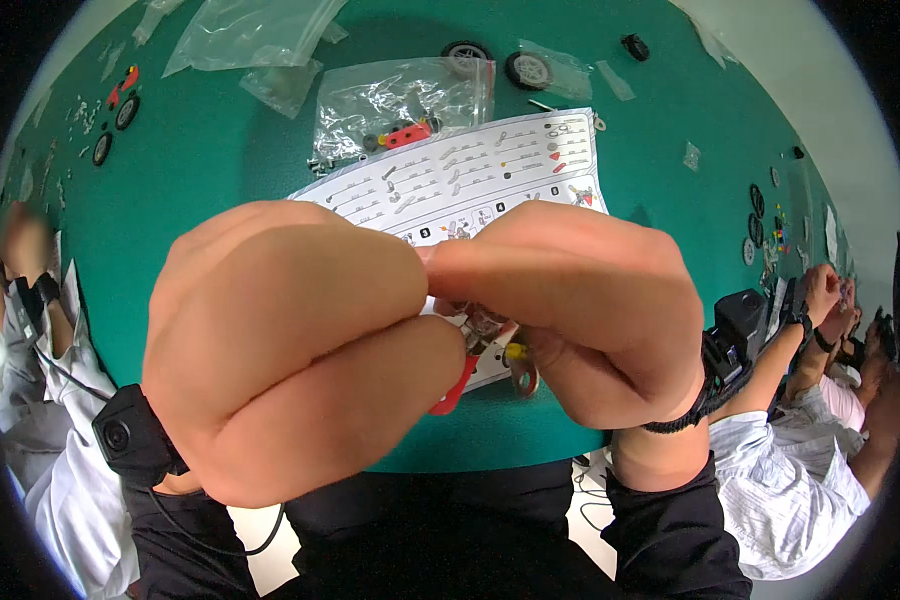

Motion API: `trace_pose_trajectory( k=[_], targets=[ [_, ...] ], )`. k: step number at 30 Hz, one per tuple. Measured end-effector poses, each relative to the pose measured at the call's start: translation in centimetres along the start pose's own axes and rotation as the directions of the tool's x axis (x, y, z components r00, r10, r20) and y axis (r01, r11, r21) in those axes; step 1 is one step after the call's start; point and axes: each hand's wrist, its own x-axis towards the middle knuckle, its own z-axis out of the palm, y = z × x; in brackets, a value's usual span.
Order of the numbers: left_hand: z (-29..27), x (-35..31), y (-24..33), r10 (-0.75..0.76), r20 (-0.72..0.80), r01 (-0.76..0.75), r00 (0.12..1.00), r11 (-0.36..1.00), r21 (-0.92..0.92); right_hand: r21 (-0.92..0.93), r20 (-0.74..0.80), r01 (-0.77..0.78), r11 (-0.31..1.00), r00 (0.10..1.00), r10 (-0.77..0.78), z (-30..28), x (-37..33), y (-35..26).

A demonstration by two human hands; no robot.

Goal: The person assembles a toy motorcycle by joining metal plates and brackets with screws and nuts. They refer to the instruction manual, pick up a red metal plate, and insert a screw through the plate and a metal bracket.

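Note:
Both my hands meet close to the camera, fingers closed round a small toy assembly (478, 335) with metal, red and yellow parts. My left hand (290, 350) grips it from the left, a red piece (454, 392) sticking out below its fingers. From the right, my right hand (590, 310) pinches the same assembly, with a yellow bit (515, 351) and a rounded metal piece (525, 376) showing under its fingers. My knuckles hide most of the assembly. A printed instruction sheet (450, 180) lies on the table behind and below my hands.
On the green table (240, 170), a clear bag (370, 95) holds red and black parts. Black wheels (528, 70) lie at the far side. More wheels (126, 112) and a red part (123, 87) sit far left. Other people work at both sides, one person's hand (822, 292) at right.

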Motion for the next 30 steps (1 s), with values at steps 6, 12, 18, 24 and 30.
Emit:
trace_pose_trajectory(
  k=[6,12,18,24,30],
  targets=[
    [-0.1,-0.2,0.0,-0.011,0.032,0.009,0.999,0.999,0.048,-0.005,-0.022,-0.004,1.0,1.0,0.004,0.6,-0.1,0.0],
    [-0.1,0.0,-0.3,-0.001,0.021,0.0,1.0,0.998,0.06,-0.049,-0.012,-0.004,0.999,1.0,0.003,0.4,0.0,0.0],
    [-0.2,-0.4,-0.5,-0.019,0.017,0.018,1.0,0.997,0.077,-0.108,-0.033,0.005,0.994,0.999,-0.008,0.0,0.2,0.5],
    [-0.7,0.9,-2.8,0.091,-0.032,-0.085,0.995,0.983,0.165,-0.603,-0.455,-0.434,0.669,0.876,0.159,-3.5,-0.6,2.4],
    [-2.3,1.2,-3.4,0.104,0.037,-0.11,0.994,0.96,0.259,-0.548,-0.408,-0.589,0.594,0.808,0.425,-3.6,-0.8,3.4]
  ],
)
